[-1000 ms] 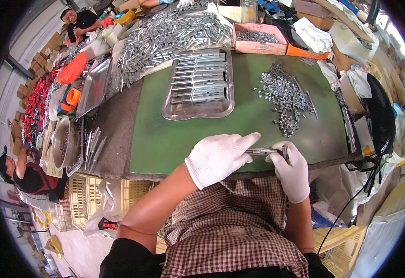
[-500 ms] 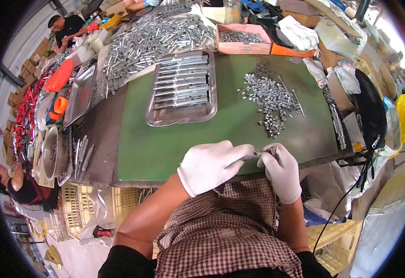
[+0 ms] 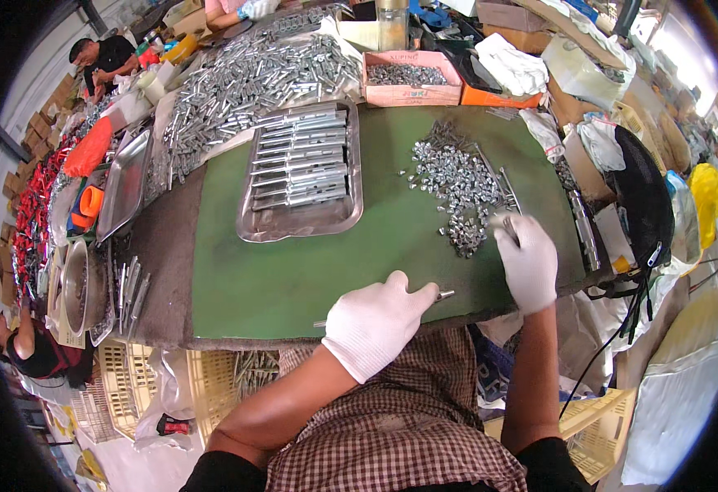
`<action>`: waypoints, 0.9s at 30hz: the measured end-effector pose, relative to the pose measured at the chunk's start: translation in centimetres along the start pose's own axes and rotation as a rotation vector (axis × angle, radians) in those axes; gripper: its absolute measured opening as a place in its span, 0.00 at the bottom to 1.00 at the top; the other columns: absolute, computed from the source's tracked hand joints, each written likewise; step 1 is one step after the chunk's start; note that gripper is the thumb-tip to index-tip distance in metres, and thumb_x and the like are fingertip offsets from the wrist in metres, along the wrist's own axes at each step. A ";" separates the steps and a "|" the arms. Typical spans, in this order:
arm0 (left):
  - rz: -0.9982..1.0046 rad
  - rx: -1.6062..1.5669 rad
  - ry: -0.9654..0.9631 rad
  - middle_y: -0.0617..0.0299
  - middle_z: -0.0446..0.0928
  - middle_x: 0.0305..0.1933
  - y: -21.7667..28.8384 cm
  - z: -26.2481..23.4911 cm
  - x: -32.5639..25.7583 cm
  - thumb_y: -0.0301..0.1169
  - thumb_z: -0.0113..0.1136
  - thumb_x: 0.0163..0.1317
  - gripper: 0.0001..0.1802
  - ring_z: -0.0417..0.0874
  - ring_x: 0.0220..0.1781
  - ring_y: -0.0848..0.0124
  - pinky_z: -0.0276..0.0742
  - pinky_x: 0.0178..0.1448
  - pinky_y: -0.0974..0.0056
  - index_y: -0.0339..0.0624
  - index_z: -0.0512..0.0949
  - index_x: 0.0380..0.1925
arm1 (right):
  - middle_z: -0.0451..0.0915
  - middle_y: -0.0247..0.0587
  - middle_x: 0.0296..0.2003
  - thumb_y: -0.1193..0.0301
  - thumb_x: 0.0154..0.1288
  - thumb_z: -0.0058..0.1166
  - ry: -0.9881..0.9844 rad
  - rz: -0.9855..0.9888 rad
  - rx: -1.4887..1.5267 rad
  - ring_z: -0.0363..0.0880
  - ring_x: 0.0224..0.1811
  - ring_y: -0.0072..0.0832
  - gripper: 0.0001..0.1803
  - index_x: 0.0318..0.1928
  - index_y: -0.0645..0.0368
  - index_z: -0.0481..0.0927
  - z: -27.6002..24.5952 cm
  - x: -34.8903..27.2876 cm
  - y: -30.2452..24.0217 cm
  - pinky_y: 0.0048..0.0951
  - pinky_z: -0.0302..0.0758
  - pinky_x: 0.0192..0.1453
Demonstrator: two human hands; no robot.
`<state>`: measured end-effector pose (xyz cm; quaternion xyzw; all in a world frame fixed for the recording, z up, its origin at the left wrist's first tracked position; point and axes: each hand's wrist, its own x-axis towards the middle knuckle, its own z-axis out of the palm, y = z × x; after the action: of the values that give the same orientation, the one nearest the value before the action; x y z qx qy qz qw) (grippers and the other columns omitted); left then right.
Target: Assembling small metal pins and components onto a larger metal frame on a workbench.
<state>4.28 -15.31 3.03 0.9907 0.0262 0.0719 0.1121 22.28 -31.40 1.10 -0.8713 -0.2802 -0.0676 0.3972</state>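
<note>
My left hand [image 3: 382, 321], in a white knit glove, is closed around a slim metal rod [image 3: 446, 295]. One end of the rod pokes out past the thumb; a thinner end shows beside the wrist. My right hand [image 3: 528, 261], gloved the same way, hovers at the near right side of a pile of small shiny metal pieces [image 3: 457, 184]. Its fingers are curled together, and what they hold, if anything, is hidden. Left of the pile, a steel tray [image 3: 301, 231] carries a row of metal rods with thick bodies and thin shafts [image 3: 306, 176].
A green mat [image 3: 236, 279] covers the bench before me. Behind it stand a pink box of small parts [image 3: 412, 97] and a large heap of metal tubes [image 3: 252, 82]. Loose rods [image 3: 133, 287] and a metal bowl [image 3: 84, 287] sit at left. Other people work at far left.
My hands have come apart. The right one has moved forward and right to the pile's edge; the left one has drawn slightly back, keeping the metal rod.
</note>
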 end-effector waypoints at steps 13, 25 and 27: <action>-0.011 -0.035 -0.044 0.57 0.69 0.28 0.3 0.1 0.6 0.34 0.56 0.63 0.09 0.77 0.21 0.61 0.75 0.23 0.57 0.56 0.78 0.44 | 0.81 0.47 0.39 0.65 0.61 0.55 -0.247 -0.120 -0.380 0.81 0.44 0.46 0.09 0.38 0.54 0.83 2.3 10.5 1.7 0.43 0.76 0.50; -0.027 -0.108 0.003 0.56 0.71 0.29 0.3 0.2 0.4 0.34 0.57 0.62 0.10 0.79 0.23 0.59 0.76 0.26 0.56 0.56 0.78 0.44 | 0.81 0.42 0.34 0.72 0.56 0.64 -0.297 -0.096 0.200 0.82 0.34 0.37 0.06 0.36 0.55 0.83 -0.2 -4.8 -4.4 0.33 0.77 0.38; -0.023 -0.112 0.030 0.57 0.71 0.29 0.4 0.1 0.3 0.34 0.58 0.62 0.10 0.79 0.23 0.58 0.76 0.26 0.56 0.56 0.79 0.44 | 0.81 0.41 0.34 0.71 0.56 0.65 -0.270 -0.130 0.057 0.82 0.33 0.38 0.06 0.36 0.53 0.84 0.5 -5.8 -4.6 0.34 0.77 0.38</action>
<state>4.63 -15.71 3.10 0.9814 0.0353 0.0867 0.1679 14.86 -31.16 1.78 -0.8408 -0.3889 0.0327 0.3752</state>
